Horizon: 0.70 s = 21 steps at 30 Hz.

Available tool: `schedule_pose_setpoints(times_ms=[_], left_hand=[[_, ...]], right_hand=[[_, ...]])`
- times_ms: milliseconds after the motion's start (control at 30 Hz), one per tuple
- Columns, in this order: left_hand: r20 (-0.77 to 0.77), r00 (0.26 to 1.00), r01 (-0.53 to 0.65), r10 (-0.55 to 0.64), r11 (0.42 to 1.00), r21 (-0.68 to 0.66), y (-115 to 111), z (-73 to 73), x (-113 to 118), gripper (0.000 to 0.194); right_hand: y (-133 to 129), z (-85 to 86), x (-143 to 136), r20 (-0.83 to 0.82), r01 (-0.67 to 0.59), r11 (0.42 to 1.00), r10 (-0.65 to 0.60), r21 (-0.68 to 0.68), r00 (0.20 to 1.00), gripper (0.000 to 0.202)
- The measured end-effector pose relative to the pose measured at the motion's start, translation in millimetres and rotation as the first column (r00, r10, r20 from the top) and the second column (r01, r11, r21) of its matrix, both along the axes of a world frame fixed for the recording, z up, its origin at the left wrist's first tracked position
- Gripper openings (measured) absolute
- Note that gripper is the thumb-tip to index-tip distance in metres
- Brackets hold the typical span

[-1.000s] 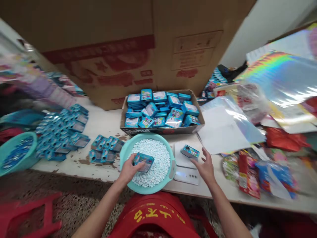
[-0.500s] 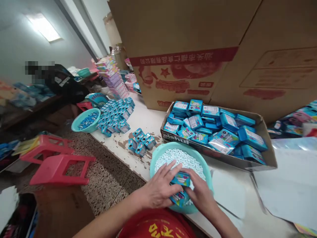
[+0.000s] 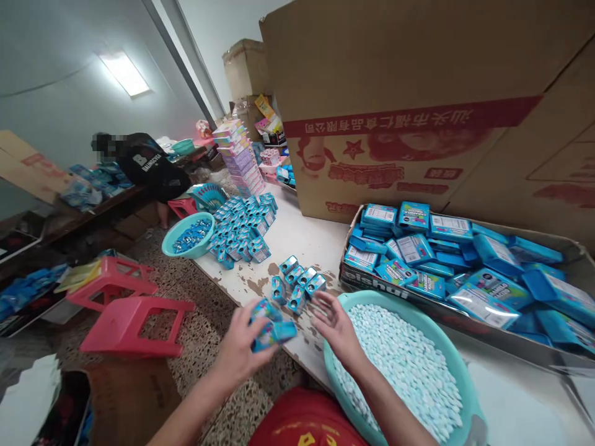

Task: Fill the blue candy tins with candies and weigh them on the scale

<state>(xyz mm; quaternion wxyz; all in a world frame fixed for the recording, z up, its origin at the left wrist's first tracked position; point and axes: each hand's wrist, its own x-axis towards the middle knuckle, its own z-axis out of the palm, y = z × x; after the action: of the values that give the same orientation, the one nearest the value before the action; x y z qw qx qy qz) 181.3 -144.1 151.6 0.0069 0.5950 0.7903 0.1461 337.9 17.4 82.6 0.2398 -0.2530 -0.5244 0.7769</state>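
My left hand (image 3: 244, 341) is wrapped round small blue candy boxes (image 3: 269, 325), held in the air in front of the table edge; how many is unclear. Fingers apart, my right hand (image 3: 338, 325) hangs over the left rim of a turquoise basin (image 3: 469, 396) and holds nothing. Pale blue and white candies (image 3: 404, 359) fill this basin. Just beyond my hands, a small group of upright blue boxes (image 3: 297, 285) with round holes in their tops stands on the worn white table (image 3: 316, 238).
A cardboard tray (image 3: 346, 272) of flat blue boxes lies behind the basin, before a large carton (image 3: 395, 74). Many upright boxes (image 3: 244, 226) stand farther left, beside a basin of blue packets (image 3: 170, 244). Red stools (image 3: 134, 328) are on the floor; a person (image 3: 144, 164) bends at another table.
Both hands have moved from over the candies toward the left. My left hand carries the blue boxes away from the basin, while my right has let go and spread its fingers. The view has shifted.
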Motion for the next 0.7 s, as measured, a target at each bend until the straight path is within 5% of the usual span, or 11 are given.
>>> schedule_pose_setpoints(times_ms=[67,167,267,367,467,567,700], left_hand=[[-0.016,0.968,-0.250,0.251,0.967,0.036,-1,-26.2,-58,0.033],[-0.035,0.829,-0.560,0.559,0.827,-0.052,10,-78.0,-143,0.039],[-0.047,0.738,-0.673,0.673,0.730,-0.117,35,-126.4,-204,0.041],[-0.005,0.744,-0.665,0.668,0.740,-0.097,60,-158.1,-239,0.043],[0.071,0.784,-0.614,0.616,0.787,-0.057,75,-169.4,-254,0.052],[0.115,0.782,-0.622,0.613,0.780,0.068,72,-165.4,-245,0.064],[0.227,0.822,-0.566,0.522,0.793,0.227,39,-164.4,-176,0.062]], right_hand=[[5,-16.8,-24,0.135,0.160,0.987,-0.157,-0.008,0.978,0.063],[13,-46.7,-48,0.318,0.180,0.980,-0.199,0.090,0.927,0.077],[23,-73.1,-61,0.463,0.112,0.956,-0.232,0.271,0.855,0.087],[36,-87.5,-73,0.607,0.007,0.935,-0.235,0.354,0.759,0.096],[51,-90.6,-86,0.707,-0.070,0.951,-0.173,0.300,0.686,0.104],[67,-89.5,-95,0.740,-0.098,0.965,-0.118,0.242,0.662,0.109],[89,-87.3,-94,0.755,-0.127,0.981,-0.025,0.144,0.656,0.116]])
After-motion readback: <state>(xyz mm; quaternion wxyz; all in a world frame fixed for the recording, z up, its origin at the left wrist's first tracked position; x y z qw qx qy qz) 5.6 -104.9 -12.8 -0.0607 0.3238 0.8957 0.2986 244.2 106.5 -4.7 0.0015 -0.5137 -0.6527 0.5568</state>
